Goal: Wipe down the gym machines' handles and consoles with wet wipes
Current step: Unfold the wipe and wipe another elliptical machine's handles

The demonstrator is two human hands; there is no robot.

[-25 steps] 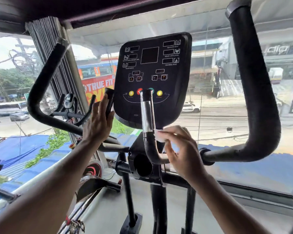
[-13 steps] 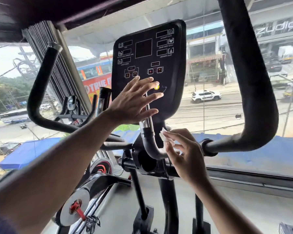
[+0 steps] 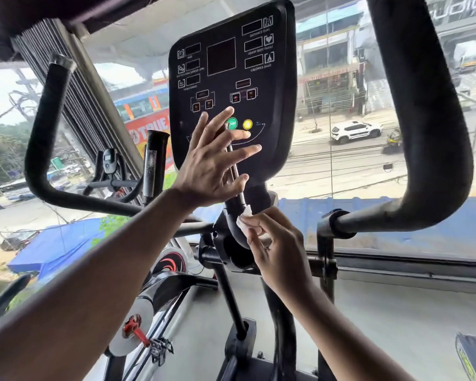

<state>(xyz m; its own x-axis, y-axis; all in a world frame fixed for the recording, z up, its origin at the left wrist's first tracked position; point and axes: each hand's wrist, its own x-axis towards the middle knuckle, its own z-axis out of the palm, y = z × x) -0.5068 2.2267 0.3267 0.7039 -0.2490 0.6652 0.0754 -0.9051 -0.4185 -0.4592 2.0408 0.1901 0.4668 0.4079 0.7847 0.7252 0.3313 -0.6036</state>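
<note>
I pinch one small, crumpled white wet wipe (image 3: 243, 217) in the fingertips of my right hand (image 3: 279, 250), and I press it on the bent black pulse-grip bar (image 3: 235, 226) just under the flat black plastic console (image 3: 232, 86). My left hand (image 3: 213, 169) is wide open with the fingers spread. It holds nothing and lies flat on the low part of the console, next to the round green button (image 3: 232, 123) and the round yellow button (image 3: 247, 124). I think I am in the middle of the job on this machine. The wipe is on the small middle bar now. The console's screens up high show no wipe on them, and I cannot tell if they are clean. The big black foam handle on my left (image 3: 43, 127) and the big black foam handle on my right (image 3: 423, 105) have no wipe near them, so I guess they are left to do. I count one wipe, one console, two big handles and two bright buttons I can see. There is one more short black grip (image 3: 155, 160) standing behind my left wrist, and another exercise bike with a silver wheel (image 3: 138, 320) lower down. Outside the window a white car (image 3: 355, 131) sits on the road.
</note>
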